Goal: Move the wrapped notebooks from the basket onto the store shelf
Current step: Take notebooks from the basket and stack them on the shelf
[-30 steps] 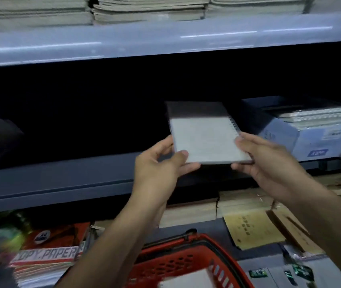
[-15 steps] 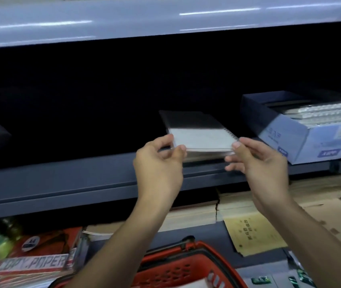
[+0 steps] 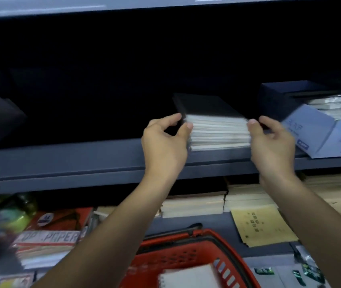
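Observation:
A stack of wrapped notebooks [image 3: 219, 134] lies on the dark grey store shelf [image 3: 82, 161], and its top notebook [image 3: 205, 104] has a dark cover. My left hand [image 3: 165, 142] pinches the stack's front left corner at the top, thumb on the front edge. My right hand [image 3: 271, 142] pinches the front right corner in the same way. Below, between my forearms, stands the red basket [image 3: 186, 252], with another white spiral notebook [image 3: 188, 277] inside it.
An open blue box [image 3: 315, 129] of spiral notebooks sits on the shelf just right of the stack. The lower shelf holds paper stacks [image 3: 194, 204], a yellow envelope [image 3: 263, 225] and copy-paper packs [image 3: 49, 238]. The shelf left of the stack is bare and dark.
Both hands carried the notebook forward and down from a tilted hold until it lay flat on the shelf stack. The camera view shifted lower.

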The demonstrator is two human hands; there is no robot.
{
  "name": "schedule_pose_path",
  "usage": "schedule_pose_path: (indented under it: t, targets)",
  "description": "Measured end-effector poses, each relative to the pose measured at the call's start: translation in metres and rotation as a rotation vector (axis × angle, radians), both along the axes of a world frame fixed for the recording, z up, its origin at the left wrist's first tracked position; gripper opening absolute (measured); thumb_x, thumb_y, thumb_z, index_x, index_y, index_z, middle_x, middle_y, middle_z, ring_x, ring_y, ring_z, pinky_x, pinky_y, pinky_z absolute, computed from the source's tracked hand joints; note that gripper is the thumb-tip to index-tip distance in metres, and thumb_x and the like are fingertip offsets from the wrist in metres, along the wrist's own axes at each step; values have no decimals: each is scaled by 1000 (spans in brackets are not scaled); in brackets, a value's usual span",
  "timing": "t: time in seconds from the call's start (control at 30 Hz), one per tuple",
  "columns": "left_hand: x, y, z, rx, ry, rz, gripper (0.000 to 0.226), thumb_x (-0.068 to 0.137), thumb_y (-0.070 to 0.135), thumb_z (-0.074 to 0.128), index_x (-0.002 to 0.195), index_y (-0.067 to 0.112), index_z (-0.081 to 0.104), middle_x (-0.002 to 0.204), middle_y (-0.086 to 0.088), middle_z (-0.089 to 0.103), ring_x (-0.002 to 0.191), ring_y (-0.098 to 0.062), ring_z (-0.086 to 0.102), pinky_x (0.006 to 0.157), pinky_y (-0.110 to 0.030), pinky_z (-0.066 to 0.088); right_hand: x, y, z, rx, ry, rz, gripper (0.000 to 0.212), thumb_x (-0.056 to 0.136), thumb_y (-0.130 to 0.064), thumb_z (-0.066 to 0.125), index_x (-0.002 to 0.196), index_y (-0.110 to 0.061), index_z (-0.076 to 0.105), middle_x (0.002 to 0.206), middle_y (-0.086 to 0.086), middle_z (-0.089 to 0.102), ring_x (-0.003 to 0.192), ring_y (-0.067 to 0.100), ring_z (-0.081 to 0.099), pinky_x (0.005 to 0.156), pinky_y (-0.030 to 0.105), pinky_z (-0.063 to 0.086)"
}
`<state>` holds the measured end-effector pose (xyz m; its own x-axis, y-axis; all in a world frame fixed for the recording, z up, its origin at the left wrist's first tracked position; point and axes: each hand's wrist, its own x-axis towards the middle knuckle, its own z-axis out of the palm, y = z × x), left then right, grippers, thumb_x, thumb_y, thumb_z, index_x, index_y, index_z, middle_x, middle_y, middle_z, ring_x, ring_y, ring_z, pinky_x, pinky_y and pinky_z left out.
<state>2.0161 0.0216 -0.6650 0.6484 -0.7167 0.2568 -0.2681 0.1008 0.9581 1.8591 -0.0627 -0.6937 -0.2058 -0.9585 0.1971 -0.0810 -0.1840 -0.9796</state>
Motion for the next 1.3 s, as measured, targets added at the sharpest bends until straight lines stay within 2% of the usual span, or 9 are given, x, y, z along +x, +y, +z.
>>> schedule_pose_path:
  t: [0.1, 0.23, 0.37, 0.5, 0.77, 0.9, 1.07, 1.17, 1.3]
  targets:
    - [0, 55, -2, 72, 12, -54, 29, 89, 33, 73, 118, 26, 71, 98, 3, 69, 75, -4, 63, 59, -2, 44, -17, 64, 3, 12, 119, 114, 27, 100, -36, 58, 125, -28, 62, 68, -3, 55, 59, 10, 53, 62, 28, 45]
    - [-2, 155, -43, 223, 76, -83, 21, 87, 22, 75, 107, 19, 76, 74, 9, 70, 56, 5, 58, 57, -8, 47, -52, 161, -24, 171, 388, 420, 15, 97, -13, 62, 97, -24, 71, 70, -2, 67, 51, 3, 56, 55, 21, 47]
    - [-13, 226, -116, 459, 432, -74, 15, 84, 10, 76, 99, 10, 78, 73, -1, 72, 71, -15, 62, 59, -21, 54, -72, 222, -84, 569, 720, 721, 14, 96, -30, 65, 110, -28, 66, 110, 0, 73, 95, 11, 68, 82, 18, 51]
    - [-32, 237, -171, 637, 596, -87, 13, 85, -3, 72, 97, 2, 70, 76, -12, 69, 73, -23, 58, 59, -20, 54, -60, 221, -133, 762, 932, 772, 60, 98, -47, 57, 148, -17, 45, 143, 1, 55, 128, 18, 54, 89, 21, 36]
    - [-49, 234, -217, 861, 493, -280, 35, 82, -12, 65, 74, 22, 69, 60, 14, 72, 56, 2, 67, 60, -14, 54, -36, 211, -193, 913, 831, 577, 45, 92, -29, 65, 129, -6, 54, 124, 8, 65, 98, 22, 64, 87, 32, 52]
    - [-49, 230, -218, 852, 540, -219, 35, 83, -11, 64, 74, 22, 65, 55, 16, 70, 69, -16, 68, 80, -36, 59, -37, 216, -202, 903, 838, 496, 37, 89, -30, 67, 113, -6, 54, 116, 7, 65, 100, 24, 64, 87, 33, 53]
    - [-52, 237, -211, 790, 605, -225, 19, 85, -5, 66, 93, 12, 65, 82, -7, 75, 70, -22, 68, 67, -32, 59, -38, 228, -200, 878, 887, 423, 48, 84, -35, 66, 122, -8, 55, 130, 15, 58, 119, 34, 58, 99, 44, 52]
    - [-47, 240, -205, 726, 685, -193, 30, 88, -5, 64, 113, 10, 58, 102, -16, 75, 90, -34, 73, 79, -49, 62, -44, 235, -186, 853, 615, 380, 11, 84, -20, 73, 88, -13, 65, 105, 12, 70, 92, 25, 67, 81, 32, 55]
    - [-34, 253, -182, 585, 820, -271, 30, 93, -1, 62, 120, 11, 62, 112, -11, 74, 93, -29, 73, 67, -43, 62, -49, 244, -151, 839, 171, 395, 20, 86, 3, 72, 76, -13, 65, 85, 6, 72, 69, 14, 65, 59, 22, 51]
